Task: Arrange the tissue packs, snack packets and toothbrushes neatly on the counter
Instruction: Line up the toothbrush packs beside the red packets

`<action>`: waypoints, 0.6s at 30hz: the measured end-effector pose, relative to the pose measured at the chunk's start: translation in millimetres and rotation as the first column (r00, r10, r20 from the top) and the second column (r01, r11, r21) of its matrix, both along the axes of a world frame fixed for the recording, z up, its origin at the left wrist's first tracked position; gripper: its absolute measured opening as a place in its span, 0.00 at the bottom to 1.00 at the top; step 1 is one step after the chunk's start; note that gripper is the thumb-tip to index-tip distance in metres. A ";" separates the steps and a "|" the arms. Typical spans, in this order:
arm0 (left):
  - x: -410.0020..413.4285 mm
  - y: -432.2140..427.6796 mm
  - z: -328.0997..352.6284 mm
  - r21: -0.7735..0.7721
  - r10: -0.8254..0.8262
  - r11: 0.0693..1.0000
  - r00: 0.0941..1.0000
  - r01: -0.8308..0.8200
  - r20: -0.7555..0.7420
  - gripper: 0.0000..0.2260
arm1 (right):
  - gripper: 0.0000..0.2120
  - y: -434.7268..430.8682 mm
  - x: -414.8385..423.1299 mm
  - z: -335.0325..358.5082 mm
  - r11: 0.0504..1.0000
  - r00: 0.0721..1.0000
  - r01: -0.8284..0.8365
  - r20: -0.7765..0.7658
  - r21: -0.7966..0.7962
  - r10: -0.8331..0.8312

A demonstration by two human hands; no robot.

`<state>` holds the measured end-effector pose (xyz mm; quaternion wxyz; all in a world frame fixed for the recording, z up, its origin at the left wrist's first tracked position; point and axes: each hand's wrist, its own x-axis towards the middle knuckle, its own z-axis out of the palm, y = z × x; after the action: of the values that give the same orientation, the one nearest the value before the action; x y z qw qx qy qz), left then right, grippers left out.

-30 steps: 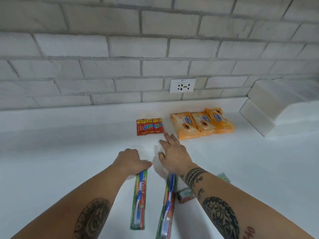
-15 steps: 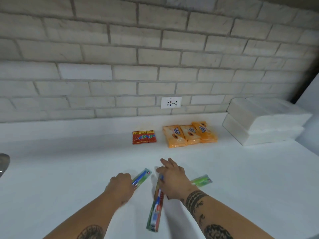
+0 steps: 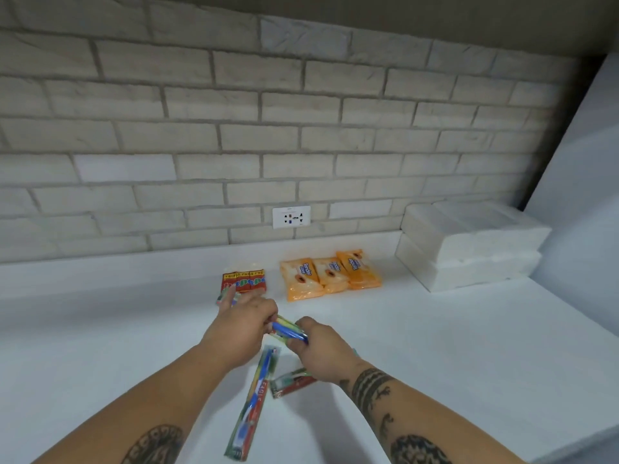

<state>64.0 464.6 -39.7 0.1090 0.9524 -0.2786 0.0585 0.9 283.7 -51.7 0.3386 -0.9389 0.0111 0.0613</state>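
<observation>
Here, left hand [image 3: 239, 329] and right hand [image 3: 321, 349] fingers curl round 1 packaged toothbrush [image 3: 288, 330]; best lay it parallel beside the loose toothbrush [image 3: 253, 401] on the bench [image 3: 435, 346].

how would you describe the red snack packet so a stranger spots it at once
Find the white wall socket in the brick wall. Just below and left of it, on the counter, lies the red snack packet. The packs to its right are orange; it alone is red with a yellow top strip.
</observation>
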 end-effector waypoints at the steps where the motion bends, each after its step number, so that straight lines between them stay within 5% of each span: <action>1: -1.0 -7.8 -2.3 -0.096 0.034 0.995 0.999 -0.030 0.037 0.03 | 0.11 -5.3 -1.6 1.4 0.996 0.999 0.046 0.020 0.073 -0.047; 4: -10.9 -33.3 -4.4 -0.429 0.232 0.885 0.971 -0.183 0.064 0.13 | 0.11 -13.7 -5.9 3.8 0.960 0.979 0.175 0.064 0.219 -0.193; 6: -18.6 -49.7 3.4 -0.627 0.296 0.684 0.928 -0.372 -0.228 0.17 | 0.11 -14.1 -8.1 4.1 0.927 0.966 0.226 0.056 0.300 -0.254; 9: -24.7 -63.6 14.3 -0.639 0.052 0.399 0.713 -0.657 -0.700 0.22 | 0.11 -10.5 -9.7 6.5 0.911 0.971 0.207 0.036 0.357 -0.235; 14: -37.6 -52.1 14.6 -0.628 0.062 0.379 0.696 -0.679 -0.715 0.08 | 0.12 -0.7 -19.6 3.9 0.946 0.994 0.076 0.055 0.314 -0.098; 18: -50.5 -18.9 -0.3 -0.565 0.120 0.460 0.678 -0.685 -0.725 0.04 | 0.15 12.2 -24.4 -7.3 0.944 1.000 0.009 0.007 0.331 -0.012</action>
<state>13.5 445.7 -40.0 0.5909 0.7970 0.0795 -0.0960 -23.4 295.9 -59.0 0.4919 -0.8688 0.0041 0.0561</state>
